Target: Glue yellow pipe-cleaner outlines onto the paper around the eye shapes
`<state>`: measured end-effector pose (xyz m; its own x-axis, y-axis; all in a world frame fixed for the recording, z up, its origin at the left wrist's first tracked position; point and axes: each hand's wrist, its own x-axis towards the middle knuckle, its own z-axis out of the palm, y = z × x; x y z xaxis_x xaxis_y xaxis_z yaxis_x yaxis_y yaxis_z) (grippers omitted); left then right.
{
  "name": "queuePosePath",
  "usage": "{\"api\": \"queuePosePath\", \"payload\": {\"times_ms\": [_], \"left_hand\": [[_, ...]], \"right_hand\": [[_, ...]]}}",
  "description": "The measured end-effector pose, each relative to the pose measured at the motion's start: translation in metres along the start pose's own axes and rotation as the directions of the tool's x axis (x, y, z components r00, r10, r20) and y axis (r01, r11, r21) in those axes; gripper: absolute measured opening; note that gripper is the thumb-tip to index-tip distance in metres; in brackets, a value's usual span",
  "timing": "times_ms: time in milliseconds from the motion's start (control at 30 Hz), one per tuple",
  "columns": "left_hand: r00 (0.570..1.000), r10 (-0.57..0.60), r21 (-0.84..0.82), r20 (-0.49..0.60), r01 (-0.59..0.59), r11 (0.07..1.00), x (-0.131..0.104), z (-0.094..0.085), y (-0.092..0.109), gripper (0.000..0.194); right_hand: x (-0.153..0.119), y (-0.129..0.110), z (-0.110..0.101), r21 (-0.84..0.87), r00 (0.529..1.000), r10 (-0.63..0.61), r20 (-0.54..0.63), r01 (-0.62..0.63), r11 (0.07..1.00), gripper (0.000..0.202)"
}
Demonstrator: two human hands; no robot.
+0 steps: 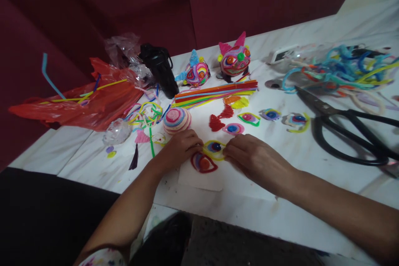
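Note:
Both hands pinch a yellow-edged eye shape [214, 146] made of coiled pipe cleaners, with a blue and dark centre. At its left tip are the closed fingers of my left hand [181, 149]; my right hand [249, 158] grips the opposite tip. Just below lies a red-edged eye shape [204, 163] with an orange centre, resting on a pale card [199, 181]. Beyond my right hand sit a pink eye shape [233, 129], a green-edged one [249, 119] and a blue one [270, 114]. A striped coiled dome [177, 120] stands behind my left hand.
Large black-handled scissors [339, 124] lie at right, near tangled pipe cleaners [339, 70]. Straight pipe cleaners [215, 93] are bundled behind the eyes. Two colourful animal heads [234, 60], a black bottle [160, 68] and a red plastic bag [102, 108] stand farther back.

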<state>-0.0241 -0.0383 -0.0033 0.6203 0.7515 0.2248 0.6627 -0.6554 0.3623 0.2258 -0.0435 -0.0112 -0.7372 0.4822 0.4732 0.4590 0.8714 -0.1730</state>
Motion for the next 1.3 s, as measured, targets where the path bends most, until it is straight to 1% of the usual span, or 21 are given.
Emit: {"api": "queuePosePath", "payload": {"times_ms": [133,300,533,700,900,1067,1200,1300], "left_hand": [[1.000,0.021,-0.003,-0.016,-0.021,1.000,0.000,0.001,0.001,0.019],[1.000,0.004,-0.004,-0.006,-0.004,1.000,0.000,0.002,0.001,0.018],[1.000,0.022,0.015,-0.012,-0.022,1.000,0.000,0.003,0.000,0.015],[1.000,0.024,0.011,-0.011,-0.024,1.000,0.000,0.004,-0.001,0.015],[1.000,0.023,0.013,-0.005,-0.023,1.000,0.000,0.003,-0.002,0.017],[1.000,0.013,-0.009,-0.001,-0.013,1.000,0.000,0.004,-0.002,0.017],[0.999,0.030,-0.008,-0.013,-0.030,1.000,0.000,0.005,-0.004,0.018],[0.999,0.045,-0.007,-0.011,-0.046,0.999,0.000,0.005,-0.006,0.019]], "right_hand": [[-0.001,0.000,0.001,0.038,0.999,0.040,-0.003,-0.040,0.998,0.023],[-0.003,0.001,0.002,0.062,0.997,0.070,0.017,-0.071,0.996,0.022],[-0.002,0.005,0.005,-0.010,0.999,0.046,-0.026,-0.046,0.999,0.019],[-0.002,0.006,0.006,0.002,0.998,0.060,-0.032,-0.060,0.998,0.020],[-0.002,0.005,0.007,0.004,0.994,0.039,-0.099,-0.039,0.999,0.018],[0.000,0.007,0.009,-0.002,0.991,0.044,-0.124,-0.044,0.999,0.018],[0.000,0.009,0.010,-0.008,0.985,0.079,-0.155,-0.081,0.997,0.019],[-0.001,0.012,0.010,0.003,0.982,0.125,-0.140,-0.126,0.992,0.017]]}}
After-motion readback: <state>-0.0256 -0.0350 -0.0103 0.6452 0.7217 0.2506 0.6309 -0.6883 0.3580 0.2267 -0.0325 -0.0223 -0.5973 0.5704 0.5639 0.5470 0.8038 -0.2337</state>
